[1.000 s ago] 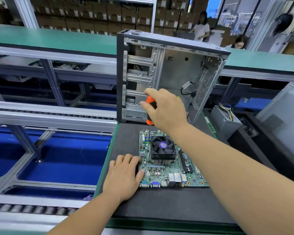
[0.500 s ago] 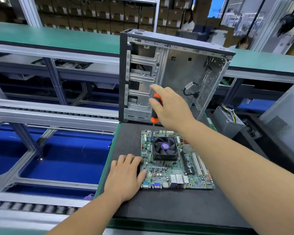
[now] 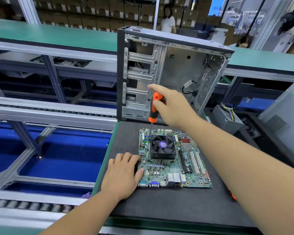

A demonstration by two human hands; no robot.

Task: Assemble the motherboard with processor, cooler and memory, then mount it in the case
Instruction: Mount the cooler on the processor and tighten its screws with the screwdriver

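A green motherboard [image 3: 190, 175] lies flat on the black mat [image 3: 159, 206]. A black cooler fan [image 3: 162, 146] on a finned heatsink sits on its middle left. My right hand [image 3: 173, 107] grips an orange and black screwdriver [image 3: 154, 107] held upright, its shaft reaching down to the cooler's near left corner. My left hand [image 3: 122, 175] rests flat on the mat, fingers touching the board's left edge. The open metal case [image 3: 170, 75] stands upright behind the board.
A grey power supply [image 3: 227, 117] with coloured wires sits to the right, beside a grey case panel [image 3: 283, 119]. Roller conveyor rails [image 3: 49, 112] run on the left. An orange object [image 3: 232, 195] peeks out beside my right forearm. Two people stand in the background.
The view has shifted slightly. My right hand has loosened its wrap on the screwdriver, with the forefinger now stretched out over the handle top. The left hand stays at the board's edge.
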